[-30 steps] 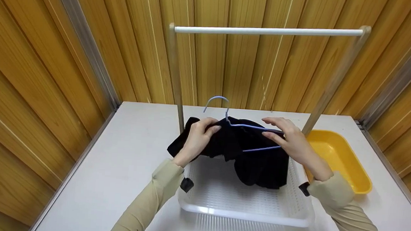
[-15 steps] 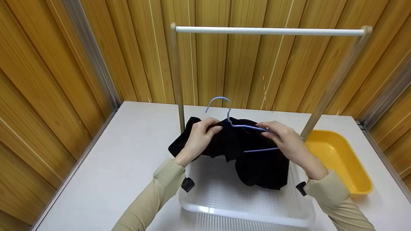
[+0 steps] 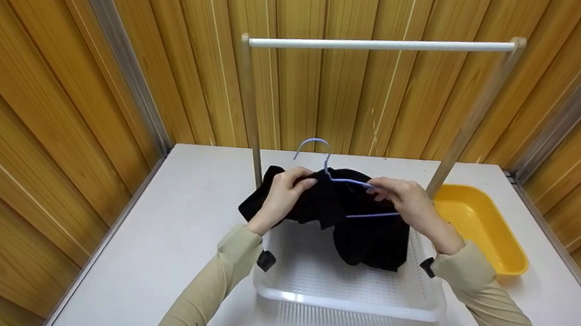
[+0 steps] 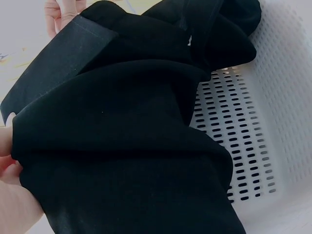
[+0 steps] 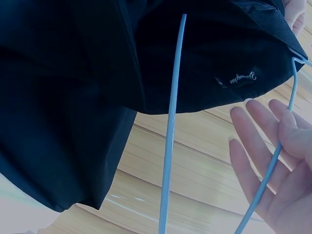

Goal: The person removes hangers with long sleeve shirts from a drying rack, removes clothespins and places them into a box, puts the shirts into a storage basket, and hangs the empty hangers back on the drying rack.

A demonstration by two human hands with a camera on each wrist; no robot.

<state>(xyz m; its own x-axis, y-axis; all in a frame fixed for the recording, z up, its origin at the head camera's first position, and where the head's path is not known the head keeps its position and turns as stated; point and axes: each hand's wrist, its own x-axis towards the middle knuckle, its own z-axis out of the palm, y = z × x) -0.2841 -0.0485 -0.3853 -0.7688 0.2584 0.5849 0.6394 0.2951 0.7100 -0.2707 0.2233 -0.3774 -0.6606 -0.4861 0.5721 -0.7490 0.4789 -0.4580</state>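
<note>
Black cloth is filling the space between two hands: a garment [image 3: 371, 238] is hanging in loose folds over the far part of a white perforated basket [image 3: 352, 306]. Its left end is reaching out past the basket's side; whether its lowest edge is touching the basket floor, I cannot tell. The left hand [image 3: 284, 190] is pinching the garment's upper edge between thumb and fingers. The right hand [image 3: 404, 200] is pinching the upper arm of a thin blue hanger [image 5: 170, 122], its thumb pressing the wire against the fingers, which are lying fairly straight in the right wrist view. The hanger's hook is standing up above the garment, below the rod and apart from it. Its left half is hiding in the cloth, while its lower bar is showing across the dark opening. Inside the garment, a label [image 5: 241, 78] is showing pale lettering.

Beyond the basket, a rack [image 3: 383, 44] with a white rod and wooden posts is standing on the white bench [image 3: 176, 216]. To the right, a yellow tray [image 3: 483, 235] is sitting beside the basket. Wood-grained panels [image 3: 345, 96] are rising behind, and beige sleeves [image 3: 192, 288] are covering the forearms.
</note>
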